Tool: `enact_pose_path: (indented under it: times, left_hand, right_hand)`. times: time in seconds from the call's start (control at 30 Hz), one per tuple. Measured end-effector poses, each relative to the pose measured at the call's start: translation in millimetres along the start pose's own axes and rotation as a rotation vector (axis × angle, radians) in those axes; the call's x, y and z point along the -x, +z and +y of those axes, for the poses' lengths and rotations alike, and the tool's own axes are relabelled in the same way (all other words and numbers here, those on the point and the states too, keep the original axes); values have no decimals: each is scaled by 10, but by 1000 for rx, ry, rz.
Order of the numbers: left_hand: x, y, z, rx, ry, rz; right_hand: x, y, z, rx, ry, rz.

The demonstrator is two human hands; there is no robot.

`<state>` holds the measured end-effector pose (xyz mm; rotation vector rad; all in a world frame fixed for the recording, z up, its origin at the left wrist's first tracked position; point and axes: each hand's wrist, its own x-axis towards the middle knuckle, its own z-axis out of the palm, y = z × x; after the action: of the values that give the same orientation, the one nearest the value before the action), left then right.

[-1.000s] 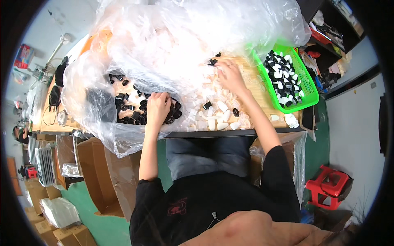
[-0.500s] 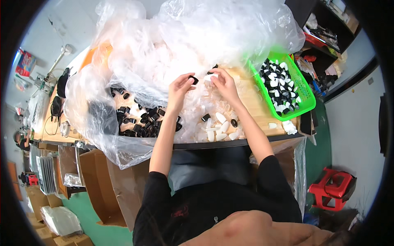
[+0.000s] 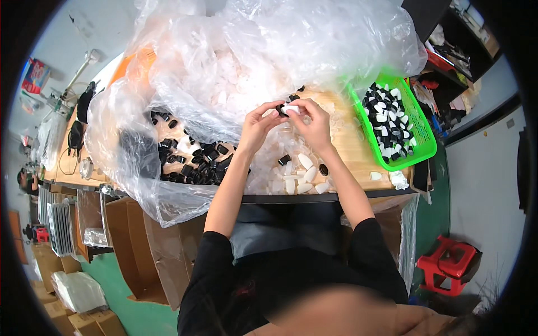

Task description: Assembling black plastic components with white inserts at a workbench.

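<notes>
Over the middle of the table my two hands meet. My left hand (image 3: 261,123) pinches a small black ring-shaped cap (image 3: 281,110). Closed on a small white plastic piece (image 3: 292,109), my right hand (image 3: 312,120) brings it against the cap; whether the two are joined I cannot tell. Below my hands lie loose white pieces (image 3: 305,161) with a few black caps (image 3: 284,160) among them. A heap of black caps (image 3: 196,168) spreads to the left of my left forearm. At the right stands a green basket (image 3: 428,147) of black-and-white pieces.
Clear plastic bags (image 3: 314,42) cover the back of the table, and sheeting (image 3: 120,151) drapes over its left side. An orange basket (image 3: 134,63) shows behind it. Open cardboard boxes (image 3: 134,246) stand below left. A red stool (image 3: 448,263) is at right.
My hands have come together: the left moved right with the black cap, and the white piece in my right hand now meets it. The view has shifted slightly.
</notes>
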<state>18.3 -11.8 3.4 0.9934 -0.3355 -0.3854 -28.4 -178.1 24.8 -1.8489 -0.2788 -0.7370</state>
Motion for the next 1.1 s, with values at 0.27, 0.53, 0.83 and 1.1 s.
enact_pose_path:
  times: [0.27, 0.53, 0.83, 1.1]
  left_hand:
    - [32, 22, -14, -116, 68, -66]
    - [61, 46, -68, -283, 197, 94]
    - [63, 135, -76, -399, 368, 112]
    - [35, 70, -50, -327, 238, 101]
  right_hand:
    - [3, 2, -11, 77, -71, -62]
    - [39, 68, 64, 25, -26, -76]
    - [60, 118, 135, -328, 249, -78]
    - [44, 87, 172, -394, 234, 10]
